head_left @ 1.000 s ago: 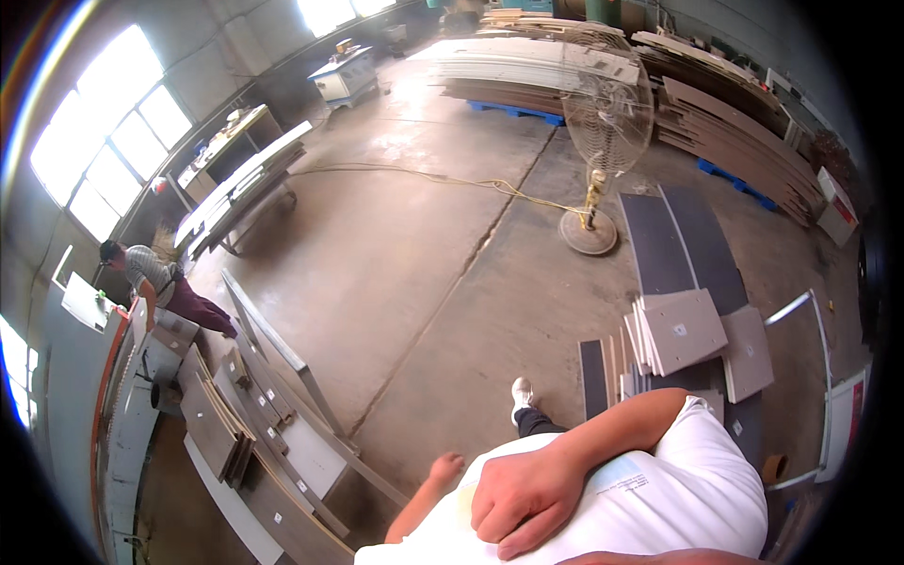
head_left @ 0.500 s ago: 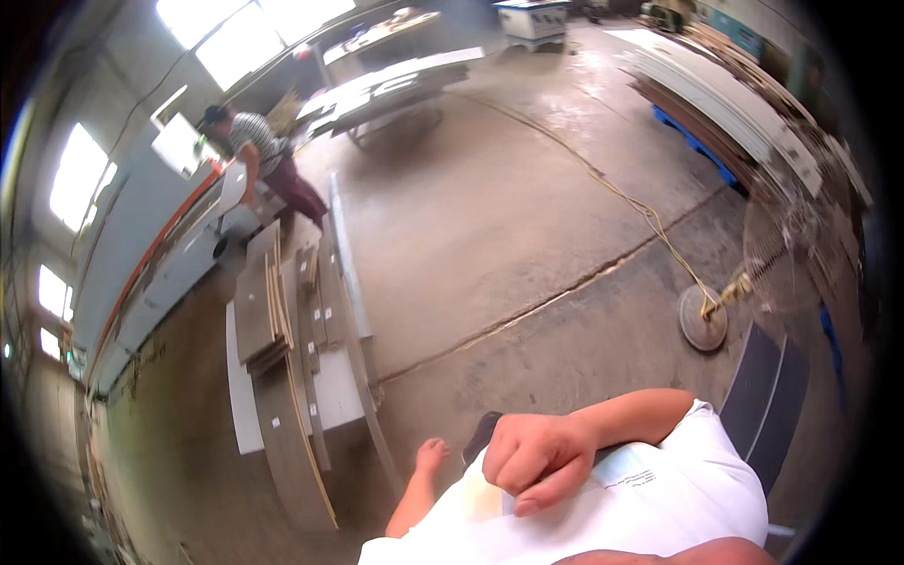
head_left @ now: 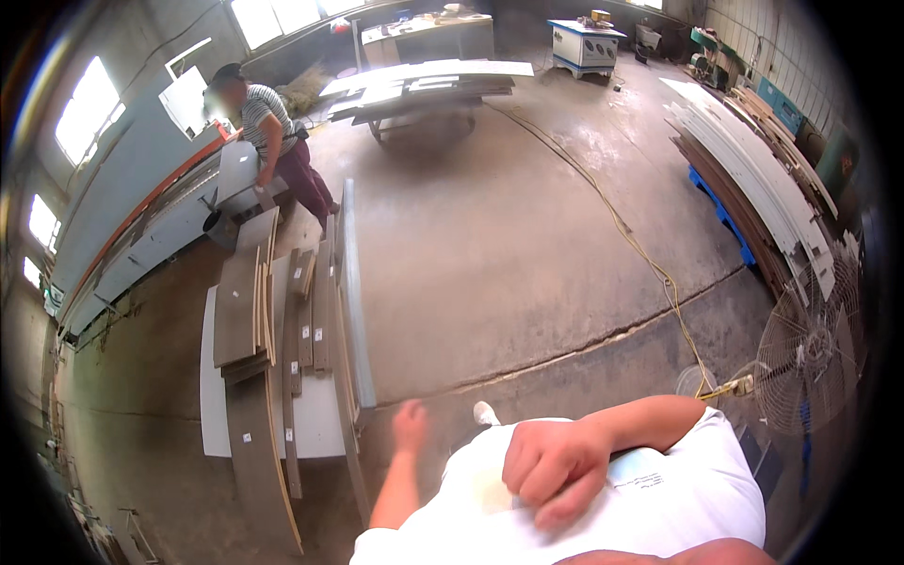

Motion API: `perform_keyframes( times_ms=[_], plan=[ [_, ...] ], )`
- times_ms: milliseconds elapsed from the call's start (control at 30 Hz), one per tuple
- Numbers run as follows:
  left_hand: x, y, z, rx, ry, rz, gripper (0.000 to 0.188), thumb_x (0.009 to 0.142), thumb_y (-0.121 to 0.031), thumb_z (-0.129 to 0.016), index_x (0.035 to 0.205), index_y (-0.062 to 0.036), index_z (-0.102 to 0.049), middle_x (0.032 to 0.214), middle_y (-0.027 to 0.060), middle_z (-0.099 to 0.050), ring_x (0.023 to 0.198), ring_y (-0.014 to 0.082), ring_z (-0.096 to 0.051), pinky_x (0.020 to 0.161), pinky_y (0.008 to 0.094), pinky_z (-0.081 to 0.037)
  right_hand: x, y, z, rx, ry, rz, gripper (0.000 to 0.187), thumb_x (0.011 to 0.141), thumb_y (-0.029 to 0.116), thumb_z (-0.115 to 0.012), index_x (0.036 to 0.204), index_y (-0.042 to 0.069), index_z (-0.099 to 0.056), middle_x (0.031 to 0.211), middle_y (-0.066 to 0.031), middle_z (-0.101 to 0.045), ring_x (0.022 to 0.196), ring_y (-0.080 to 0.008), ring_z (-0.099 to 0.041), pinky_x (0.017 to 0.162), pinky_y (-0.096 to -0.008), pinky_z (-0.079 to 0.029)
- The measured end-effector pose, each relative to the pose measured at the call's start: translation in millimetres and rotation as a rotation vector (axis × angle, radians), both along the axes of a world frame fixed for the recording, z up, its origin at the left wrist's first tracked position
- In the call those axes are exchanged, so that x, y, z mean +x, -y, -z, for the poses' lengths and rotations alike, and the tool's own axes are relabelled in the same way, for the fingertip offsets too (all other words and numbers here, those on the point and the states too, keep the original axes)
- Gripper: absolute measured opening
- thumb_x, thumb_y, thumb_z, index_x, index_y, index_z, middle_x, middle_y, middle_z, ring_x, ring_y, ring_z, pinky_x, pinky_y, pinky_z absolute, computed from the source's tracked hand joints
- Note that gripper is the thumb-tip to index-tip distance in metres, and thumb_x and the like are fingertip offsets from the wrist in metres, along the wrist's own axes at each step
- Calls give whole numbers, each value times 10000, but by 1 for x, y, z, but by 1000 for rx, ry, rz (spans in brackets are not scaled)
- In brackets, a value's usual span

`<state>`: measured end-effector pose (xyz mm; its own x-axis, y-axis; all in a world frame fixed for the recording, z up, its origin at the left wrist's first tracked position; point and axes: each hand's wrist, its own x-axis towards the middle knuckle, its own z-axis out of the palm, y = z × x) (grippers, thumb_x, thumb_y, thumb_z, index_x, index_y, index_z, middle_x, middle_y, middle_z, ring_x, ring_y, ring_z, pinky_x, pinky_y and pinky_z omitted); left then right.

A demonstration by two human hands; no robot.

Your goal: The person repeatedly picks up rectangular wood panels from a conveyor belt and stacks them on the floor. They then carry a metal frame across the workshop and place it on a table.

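My right hand (head_left: 557,469) is held in front of my white shirt (head_left: 621,513), its fingers curled in a loose fist. Nothing shows in it. My left hand (head_left: 410,426) hangs low at my left side and is blurred, so its fingers cannot be made out. Nearest to it is a stack of long grey-brown boards (head_left: 254,452) with small white labels. Shorter boards (head_left: 237,315) and narrow strips lie on top of the stack, and a white panel (head_left: 325,414) lies beneath. A light grey metal bar (head_left: 356,311) runs along the stack's right side.
At the upper left a person (head_left: 273,132) in a striped shirt bends over a long machine (head_left: 141,254). A panel-loaded table (head_left: 424,85) stands far ahead. Yellow cable (head_left: 612,212) crosses the floor to a wire-caged fan (head_left: 815,348). More boards (head_left: 753,169) are stacked at right.
The view has shifted, bringing the board stack nearer and more of the fan into sight. My left hand has swung forward, and a shoe shows ahead of me. My right hand stays curled at my chest.
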<state>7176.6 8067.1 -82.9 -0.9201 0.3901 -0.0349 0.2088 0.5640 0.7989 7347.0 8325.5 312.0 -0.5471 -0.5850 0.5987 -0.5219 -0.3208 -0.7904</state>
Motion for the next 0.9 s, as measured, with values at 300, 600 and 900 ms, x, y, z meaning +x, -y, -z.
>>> perform_keyframes(
  times_ms=[300,600,900],
  plan=[
    [-243,-43,15,-418,-297,-561,491,968,-330,-597,1361,-45,-523,1293,188,-635,1226,386,-583,1014,515,-472,-150,-57,2,-95,9,19,461,975,153,-640,591,56,-405,557,-70,-376,489,-278,-438,467,-402,-310],
    [-247,-94,-12,-624,-23,-680,528,969,-417,-591,1385,-97,-538,1326,160,-638,1190,361,-629,963,523,-501,-265,-137,-7,-38,36,-353,413,1014,179,-591,678,23,-410,640,-93,-366,589,-304,-454,546,-411,-355],
    [-273,-86,-1,-580,236,-748,576,976,-514,-533,1375,-99,-557,1259,190,-683,1167,413,-639,983,521,-492,-386,-245,9,-200,-5,-281,381,978,100,-634,663,4,-442,606,-99,-439,542,-284,-416,530,-429,-326]
  ],
)
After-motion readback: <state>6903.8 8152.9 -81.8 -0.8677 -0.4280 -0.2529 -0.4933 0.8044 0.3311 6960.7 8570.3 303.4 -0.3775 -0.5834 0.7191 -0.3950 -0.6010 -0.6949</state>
